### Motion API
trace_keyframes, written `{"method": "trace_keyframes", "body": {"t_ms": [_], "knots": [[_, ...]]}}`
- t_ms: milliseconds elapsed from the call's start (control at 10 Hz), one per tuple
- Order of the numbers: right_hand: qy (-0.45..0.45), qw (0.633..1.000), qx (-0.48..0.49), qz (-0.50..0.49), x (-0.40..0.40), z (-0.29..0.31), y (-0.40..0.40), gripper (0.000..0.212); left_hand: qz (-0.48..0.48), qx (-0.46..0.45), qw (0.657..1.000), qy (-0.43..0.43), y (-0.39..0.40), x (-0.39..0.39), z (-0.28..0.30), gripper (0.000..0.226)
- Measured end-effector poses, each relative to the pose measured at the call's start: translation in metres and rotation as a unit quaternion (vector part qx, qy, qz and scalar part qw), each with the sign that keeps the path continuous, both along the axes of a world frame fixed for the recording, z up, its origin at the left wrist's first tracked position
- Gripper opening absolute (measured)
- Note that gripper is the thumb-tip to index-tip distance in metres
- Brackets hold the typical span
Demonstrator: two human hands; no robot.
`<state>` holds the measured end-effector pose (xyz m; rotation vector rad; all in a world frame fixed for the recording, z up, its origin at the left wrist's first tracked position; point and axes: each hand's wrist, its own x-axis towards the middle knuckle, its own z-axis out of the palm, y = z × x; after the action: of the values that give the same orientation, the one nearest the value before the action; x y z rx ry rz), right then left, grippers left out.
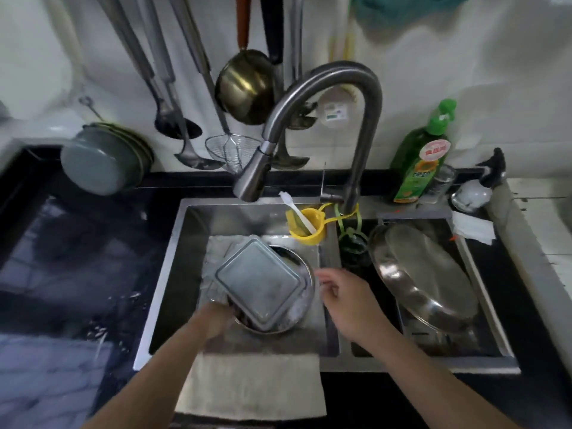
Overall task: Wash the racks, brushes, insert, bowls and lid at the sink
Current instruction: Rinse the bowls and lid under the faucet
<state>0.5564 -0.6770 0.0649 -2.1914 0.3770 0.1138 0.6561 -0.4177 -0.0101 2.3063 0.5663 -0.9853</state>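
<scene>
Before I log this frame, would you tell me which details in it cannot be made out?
Head view only:
- Left hand: its fingers are hidden behind the rectangular lid, so its grip is unclear.
- Round metal bowl: its inside is mostly covered by the lid.
- Right hand: motion blur smears the fingertips; whether they hold anything is unclear.
- Green dish soap bottle: label print too small to read.

In the left basin of the sink [173, 243] a rectangular lid [258, 284] lies tilted on a round bowl [298, 305]; a cup [306, 226] hangs behind them — a large pan [424, 274] leans in the right basin, a soap bottle [418, 162] behind it.
</scene>
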Motion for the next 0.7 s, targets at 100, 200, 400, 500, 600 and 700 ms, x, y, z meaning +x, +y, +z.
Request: {"method": "trace_keyframes", "body": {"t_ms": [100,200,400,500,600,700], "knots": [[0.040,0.998,-0.044,0.036,0.058,-0.017,0.016,0.045,0.024,-0.038,0.999,0.003,0.032,0.032,-0.036,0.032],[0.003,0.990,-0.138,-0.039,0.131,-0.025,0.006,0.058,0.044,-0.054,0.998,-0.010,0.038,0.067,-0.082,0.033],[0.054,0.980,-0.118,-0.147,0.211,-0.048,-0.014,0.075,-0.030,-0.052,0.997,-0.055,0.028,0.129,-0.122,0.049],[0.072,0.979,-0.096,-0.162,0.229,-0.062,-0.026,0.069,-0.039,-0.046,0.997,-0.045,0.032,0.141,-0.127,0.047],[0.092,0.977,-0.029,-0.193,0.245,-0.061,-0.034,0.072,-0.014,-0.055,0.998,-0.041,0.040,0.139,-0.113,0.029],[0.104,0.977,-0.069,-0.173,0.250,-0.064,-0.029,0.071,0.044,-0.122,0.990,-0.050,0.044,0.127,-0.096,0.014]]}}
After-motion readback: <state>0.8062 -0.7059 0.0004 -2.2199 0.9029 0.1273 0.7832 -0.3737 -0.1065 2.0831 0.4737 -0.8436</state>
